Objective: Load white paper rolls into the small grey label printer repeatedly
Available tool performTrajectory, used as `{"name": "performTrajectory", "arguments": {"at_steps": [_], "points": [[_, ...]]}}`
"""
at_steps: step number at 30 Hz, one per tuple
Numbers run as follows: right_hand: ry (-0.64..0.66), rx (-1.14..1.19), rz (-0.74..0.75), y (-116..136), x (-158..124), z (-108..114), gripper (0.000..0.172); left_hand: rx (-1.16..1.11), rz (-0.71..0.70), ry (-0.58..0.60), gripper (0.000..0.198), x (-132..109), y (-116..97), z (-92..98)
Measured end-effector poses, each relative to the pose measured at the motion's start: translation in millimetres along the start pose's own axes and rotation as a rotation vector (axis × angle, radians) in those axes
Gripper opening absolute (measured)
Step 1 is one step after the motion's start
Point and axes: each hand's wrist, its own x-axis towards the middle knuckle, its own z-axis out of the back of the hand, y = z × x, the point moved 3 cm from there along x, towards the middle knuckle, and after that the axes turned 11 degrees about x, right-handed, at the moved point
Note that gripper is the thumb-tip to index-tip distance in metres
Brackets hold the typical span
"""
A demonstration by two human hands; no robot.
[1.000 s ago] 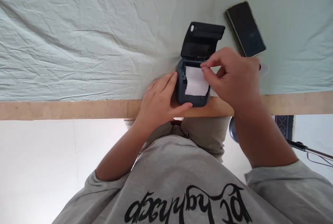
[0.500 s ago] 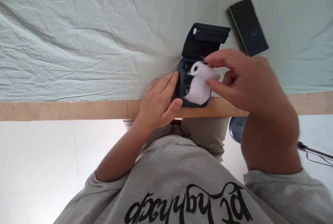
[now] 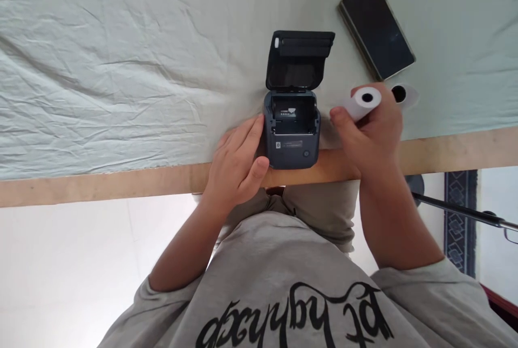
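Observation:
A small dark blue printer lies at the table's front edge with its black lid tipped back, its paper bay uncovered. My left hand rests flat against the printer's left side, fingers extended and holding nothing. To the right of the printer, my right hand grips a white paper roll, whose cored end faces up. Just beyond that hand, another white roll with a dark core lies on the cloth, partly hidden by the hand.
A phone in a case lies on the pale green cloth behind my right hand. The wooden table edge runs across the front. Below right, a dark metal pole stands over the floor beside a patterned strip.
My right hand has moved right, away from over the printer, and now holds a roll beside it. The printer's bay is uncovered. A second roll has come into sight. The view has shifted slightly.

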Motion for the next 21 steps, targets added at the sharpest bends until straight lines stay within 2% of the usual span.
{"name": "performTrajectory", "arguments": {"at_steps": [3,7,9,11,15,16,19,21], "points": [[-0.139,0.026,0.000,-1,7,-3,0.025,0.001,0.001,-0.001,0.089,0,0,0.0],[-0.064,0.014,-0.076,-4,10,-15,0.034,0.012,0.009,-0.010,0.089,-1,0,-0.5],[-0.048,-0.010,-0.077,1,7,-13,0.043,0.023,0.014,-0.015,0.088,-1,0,-0.7],[-0.081,-0.022,-0.025,11,1,-5,0.049,0.027,0.007,-0.027,0.088,-1,0,-0.7],[-0.348,-0.111,0.214,28,-9,33,0.045,0.024,-0.012,-0.034,0.085,-1,1,-1.4],[-0.368,-0.151,0.208,25,-8,41,0.046,0.025,-0.010,-0.033,0.084,-1,1,-1.6],[-0.247,-0.221,0.056,1,1,56,0.051,0.022,-0.001,-0.044,0.082,-1,2,-1.8],[-0.187,-0.224,-0.039,-19,6,59,0.045,0.020,0.001,-0.052,0.082,-1,2,-1.4]]}}
